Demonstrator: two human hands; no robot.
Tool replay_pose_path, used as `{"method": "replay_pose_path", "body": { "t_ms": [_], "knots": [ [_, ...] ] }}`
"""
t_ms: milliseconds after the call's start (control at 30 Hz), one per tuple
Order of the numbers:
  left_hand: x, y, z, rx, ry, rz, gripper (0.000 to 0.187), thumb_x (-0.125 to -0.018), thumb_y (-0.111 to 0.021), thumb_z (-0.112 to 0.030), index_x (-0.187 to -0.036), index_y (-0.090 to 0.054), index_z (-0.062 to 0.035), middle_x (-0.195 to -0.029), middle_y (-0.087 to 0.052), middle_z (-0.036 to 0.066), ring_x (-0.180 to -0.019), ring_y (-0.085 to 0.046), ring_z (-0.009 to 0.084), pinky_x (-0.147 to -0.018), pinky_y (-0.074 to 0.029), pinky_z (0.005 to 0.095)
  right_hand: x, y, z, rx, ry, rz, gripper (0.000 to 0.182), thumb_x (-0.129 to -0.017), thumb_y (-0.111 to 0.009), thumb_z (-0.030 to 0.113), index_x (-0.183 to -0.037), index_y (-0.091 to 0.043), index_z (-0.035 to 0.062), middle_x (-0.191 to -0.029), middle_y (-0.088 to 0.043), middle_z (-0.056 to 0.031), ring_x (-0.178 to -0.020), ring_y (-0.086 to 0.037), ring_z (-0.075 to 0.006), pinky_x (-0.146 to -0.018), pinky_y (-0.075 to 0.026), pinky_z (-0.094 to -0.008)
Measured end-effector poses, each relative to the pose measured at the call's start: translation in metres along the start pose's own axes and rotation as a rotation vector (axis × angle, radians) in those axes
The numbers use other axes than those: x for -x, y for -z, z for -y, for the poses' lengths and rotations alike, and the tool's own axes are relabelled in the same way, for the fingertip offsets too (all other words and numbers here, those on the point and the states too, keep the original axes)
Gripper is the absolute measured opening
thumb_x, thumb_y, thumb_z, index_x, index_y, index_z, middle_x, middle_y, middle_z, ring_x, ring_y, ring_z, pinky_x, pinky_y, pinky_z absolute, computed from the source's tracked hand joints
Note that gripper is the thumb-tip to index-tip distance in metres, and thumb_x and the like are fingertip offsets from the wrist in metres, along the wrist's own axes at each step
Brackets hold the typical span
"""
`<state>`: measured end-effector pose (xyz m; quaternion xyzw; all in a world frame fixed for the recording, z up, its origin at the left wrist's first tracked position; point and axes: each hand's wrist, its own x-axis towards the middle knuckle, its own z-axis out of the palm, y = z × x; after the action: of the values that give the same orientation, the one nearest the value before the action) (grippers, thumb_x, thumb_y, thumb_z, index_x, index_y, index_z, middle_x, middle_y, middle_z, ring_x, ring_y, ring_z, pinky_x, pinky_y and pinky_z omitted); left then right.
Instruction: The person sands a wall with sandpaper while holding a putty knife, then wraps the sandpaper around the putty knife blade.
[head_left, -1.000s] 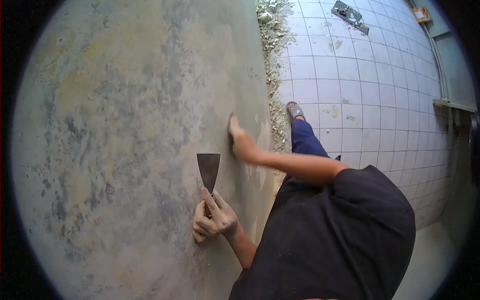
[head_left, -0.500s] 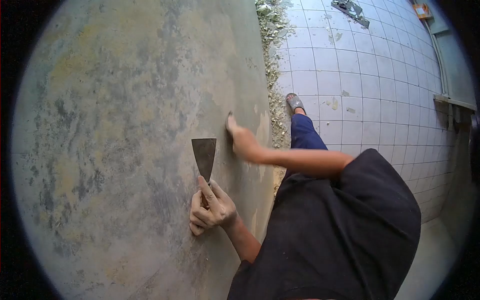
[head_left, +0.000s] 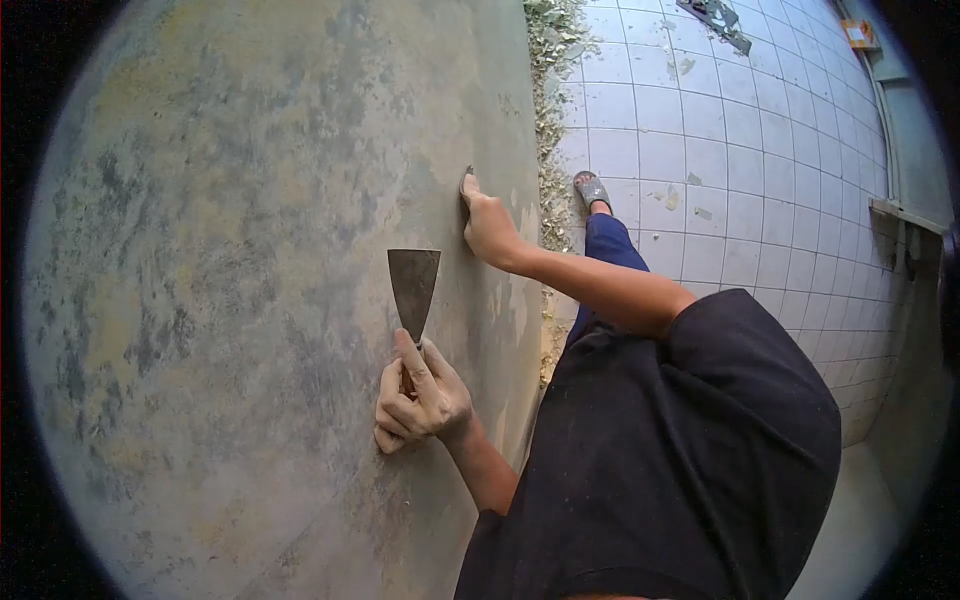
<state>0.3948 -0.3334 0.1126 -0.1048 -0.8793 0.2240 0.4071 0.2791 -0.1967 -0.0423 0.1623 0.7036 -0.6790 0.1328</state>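
My left hand is closed round the handle of a putty knife, its index finger stretched along toward the blade. The wide, dull metal blade points up in the view, in front of the wall, which is patchy grey and yellowish. Higher up, my right hand is closed at the wall surface. A thin dark edge shows at its fingertips, like a flat blade seen edge-on; the rest is hidden by the fingers.
Crumbled plaster debris lies along the wall's foot. The white tiled floor carries scattered flakes and a dark flat piece. My sandalled foot stands by the debris. An orange box is at the far right.
My right hand has moved upward along the wall and is sharper now. My left hand with the putty knife has shifted slightly up in the view. The view itself has tilted a little.
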Motion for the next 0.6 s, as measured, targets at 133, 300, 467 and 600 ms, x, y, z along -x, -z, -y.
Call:
{"method": "replay_pose_path", "body": {
  "t_ms": [133, 300, 467, 600],
  "knots": [
    [0.004, -0.003, 0.0, 0.049, 0.048, -0.005, 0.024, -0.095, -0.063, -0.048, -0.107, -0.078, -0.0325, -0.084, -0.054, -0.014, -0.075, -0.045, 0.0087, -0.075, -0.024, 0.0335, 0.059, -0.04, -0.023, 0.077, 0.527, -0.201, 0.059, -0.082, -0.038, -0.016, -0.141, -0.034, -0.0168, -0.138, -0.044, -0.0385, -0.136, -0.042, -0.0428, -0.116, -0.032, -0.0416],
    [0.001, 0.001, 0.0, 0.016, 0.01, -0.001, 0.023, -0.095, -0.065, -0.045, -0.108, -0.077, -0.0311, -0.084, -0.054, -0.014, -0.074, -0.045, 0.0086, -0.076, -0.023, 0.0332, -0.014, -0.001, -0.003, 0.005, 0.129, -0.113, 0.066, -0.073, -0.042, -0.016, -0.139, -0.04, -0.0154, -0.139, -0.044, -0.0371, -0.136, -0.041, -0.0418, -0.117, -0.032, -0.0397],
    [0.001, -0.001, -0.002, 0.05, 0.038, -0.014, 0.024, -0.095, -0.065, -0.046, -0.109, -0.077, -0.031, -0.085, -0.055, -0.015, -0.075, -0.046, 0.0086, -0.076, -0.023, 0.0333, 0.075, -0.036, -0.026, 0.093, 0.476, -0.016, 0.07, -0.076, -0.037, -0.019, -0.145, -0.036, -0.0106, -0.15, -0.034, -0.0341, -0.144, -0.033, -0.0367, -0.119, -0.028, -0.0382],
    [0.0, 0.003, -0.001, 0.018, 0.02, 0.007, 0.024, -0.094, -0.066, -0.046, -0.109, -0.077, -0.0306, -0.085, -0.056, -0.015, -0.076, -0.046, 0.0086, -0.075, -0.023, 0.033, -0.021, 0.009, -0.004, 0.023, 0.289, -0.116, 0.069, -0.076, -0.038, -0.018, -0.145, -0.034, -0.013, -0.147, -0.036, -0.0366, -0.14, -0.037, -0.0392, -0.118, -0.028, -0.0393]
  ]
}}
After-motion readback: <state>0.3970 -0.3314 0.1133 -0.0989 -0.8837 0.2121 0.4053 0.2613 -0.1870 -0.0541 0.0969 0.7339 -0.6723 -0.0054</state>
